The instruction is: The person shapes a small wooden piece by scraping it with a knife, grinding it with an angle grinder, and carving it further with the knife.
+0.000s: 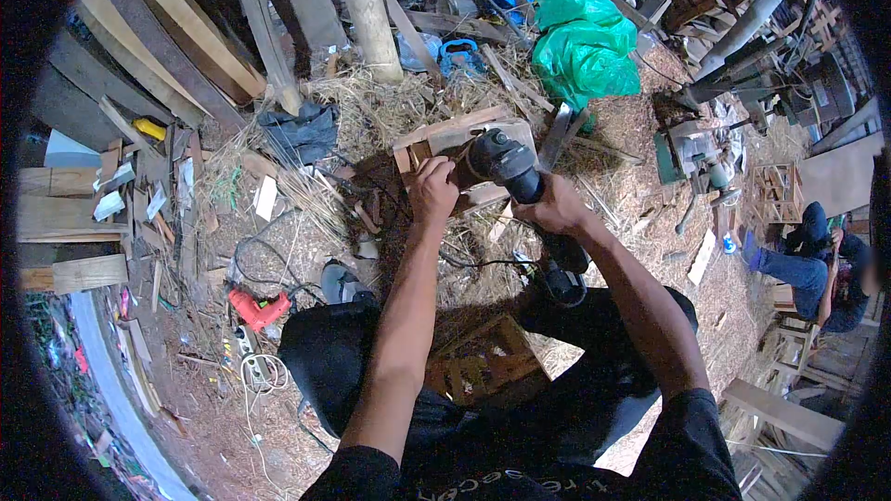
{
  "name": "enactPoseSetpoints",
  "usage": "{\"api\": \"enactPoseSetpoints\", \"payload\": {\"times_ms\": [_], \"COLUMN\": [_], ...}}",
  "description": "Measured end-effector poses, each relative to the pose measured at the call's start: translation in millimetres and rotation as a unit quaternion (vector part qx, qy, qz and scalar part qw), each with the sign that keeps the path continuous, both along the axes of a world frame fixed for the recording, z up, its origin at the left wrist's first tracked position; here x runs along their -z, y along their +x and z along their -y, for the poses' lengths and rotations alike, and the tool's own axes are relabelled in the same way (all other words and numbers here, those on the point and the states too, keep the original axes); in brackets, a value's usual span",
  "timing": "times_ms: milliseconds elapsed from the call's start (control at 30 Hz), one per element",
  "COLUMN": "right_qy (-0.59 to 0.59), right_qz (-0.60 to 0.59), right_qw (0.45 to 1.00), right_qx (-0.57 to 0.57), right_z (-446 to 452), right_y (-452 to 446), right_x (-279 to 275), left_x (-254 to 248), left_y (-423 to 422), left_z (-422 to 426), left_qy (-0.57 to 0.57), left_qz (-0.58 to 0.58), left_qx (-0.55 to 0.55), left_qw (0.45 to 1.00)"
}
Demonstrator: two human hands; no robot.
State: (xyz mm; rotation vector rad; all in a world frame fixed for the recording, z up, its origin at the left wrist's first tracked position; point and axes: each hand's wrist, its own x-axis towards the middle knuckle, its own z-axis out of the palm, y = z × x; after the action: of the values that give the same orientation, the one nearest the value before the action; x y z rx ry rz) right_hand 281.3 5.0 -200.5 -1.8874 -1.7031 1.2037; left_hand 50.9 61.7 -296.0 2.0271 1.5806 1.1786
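My right hand (557, 207) is wrapped around the black body of an angle grinder (506, 162), whose head points away from me. Its working face is turned down onto the wood and hidden. Under the grinder lies a pale wooden block or small frame (452, 134), just beyond my knees. My left hand (433, 190) is closed on the near left part of that wood, fingers curled over its edge. A dark cord (483, 263) runs beneath my forearms.
A red power tool (257, 307) and a white power strip (246, 341) lie on the ground at left. Planks (158, 37) lean at the back left. A green plastic bag (585, 46) sits beyond the work. Another person (817, 269) sits at far right. Straw and shavings cover the floor.
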Motion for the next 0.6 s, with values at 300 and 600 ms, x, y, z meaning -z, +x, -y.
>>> {"api": "enactPoseSetpoints", "payload": {"times_ms": [300, 600], "right_qy": [-0.015, -0.01], "right_qz": [-0.042, 0.006], "right_qw": [0.999, 1.0], "right_qx": [-0.012, -0.027], "right_z": [4, 3], "right_y": [-17, -7], "right_x": [-48, -32], "left_x": [-2, -2], "left_y": [-2, -2], "left_z": [2, 0], "left_qy": [0.013, 0.002], "left_qz": [0.003, 0.006], "left_qx": [0.006, 0.006], "left_qw": [1.0, 1.0]}}
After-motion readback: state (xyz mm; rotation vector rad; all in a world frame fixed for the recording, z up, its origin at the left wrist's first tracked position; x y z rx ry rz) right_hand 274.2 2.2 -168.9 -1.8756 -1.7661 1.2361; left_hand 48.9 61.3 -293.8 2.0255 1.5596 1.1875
